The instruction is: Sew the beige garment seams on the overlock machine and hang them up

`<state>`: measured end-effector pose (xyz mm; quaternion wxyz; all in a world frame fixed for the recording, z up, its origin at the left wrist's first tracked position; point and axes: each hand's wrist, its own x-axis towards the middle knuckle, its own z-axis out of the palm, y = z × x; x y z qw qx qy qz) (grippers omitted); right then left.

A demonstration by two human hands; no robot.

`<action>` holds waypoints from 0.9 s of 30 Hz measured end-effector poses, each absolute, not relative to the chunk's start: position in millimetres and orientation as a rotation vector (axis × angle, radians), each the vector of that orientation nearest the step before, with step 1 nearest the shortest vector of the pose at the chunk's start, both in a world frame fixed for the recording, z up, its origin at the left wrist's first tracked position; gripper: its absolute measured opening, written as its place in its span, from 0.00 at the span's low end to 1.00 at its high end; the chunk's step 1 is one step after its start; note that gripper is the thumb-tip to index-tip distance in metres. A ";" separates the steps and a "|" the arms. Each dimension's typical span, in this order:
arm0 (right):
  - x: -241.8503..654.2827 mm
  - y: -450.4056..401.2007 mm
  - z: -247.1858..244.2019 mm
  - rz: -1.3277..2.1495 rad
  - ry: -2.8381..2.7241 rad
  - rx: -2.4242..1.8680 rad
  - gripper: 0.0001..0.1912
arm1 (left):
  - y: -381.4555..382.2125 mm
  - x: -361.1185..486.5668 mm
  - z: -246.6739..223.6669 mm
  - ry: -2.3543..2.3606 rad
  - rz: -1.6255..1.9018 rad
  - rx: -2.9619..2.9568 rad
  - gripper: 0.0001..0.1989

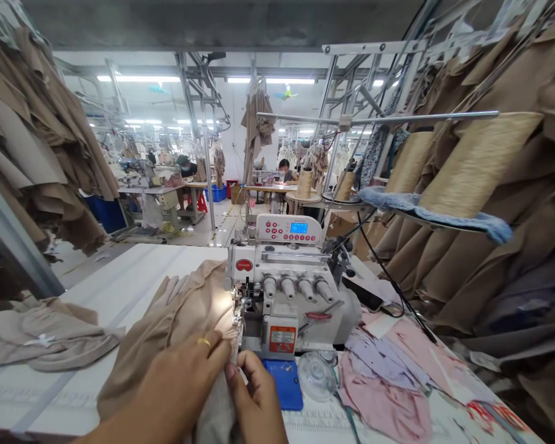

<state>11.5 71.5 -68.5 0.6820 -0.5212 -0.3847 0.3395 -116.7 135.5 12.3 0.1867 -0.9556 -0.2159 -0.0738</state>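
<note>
My left hand (180, 376), with a gold ring (203, 341) on one finger, lies over a beige stretch-fabric garment (180, 314) and grips its folds. My right hand (256, 398) pinches the fabric edge between finger and thumb, just in front of the presser foot (237, 311). That foot belongs to a white overlock sewing machine (282, 277), and the garment runs under it on the left side. A lit work lamp brightens the fabric there. The needle area is partly hidden by the cloth.
The machine stands on a white table (120, 277), with folded beige garments (41, 339) at left. To the right lie a blue pad (284, 383), a clear plastic disc (317, 376) and pink and lilac fabric pieces (379, 382). Thread cones (478, 166) and hanging beige cloth crowd the right.
</note>
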 end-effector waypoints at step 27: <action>13.3 75.1 -39.0 1.022 -0.803 -1.091 0.33 | 161.4 -88.6 10.4 -0.524 -0.629 -2.916 0.17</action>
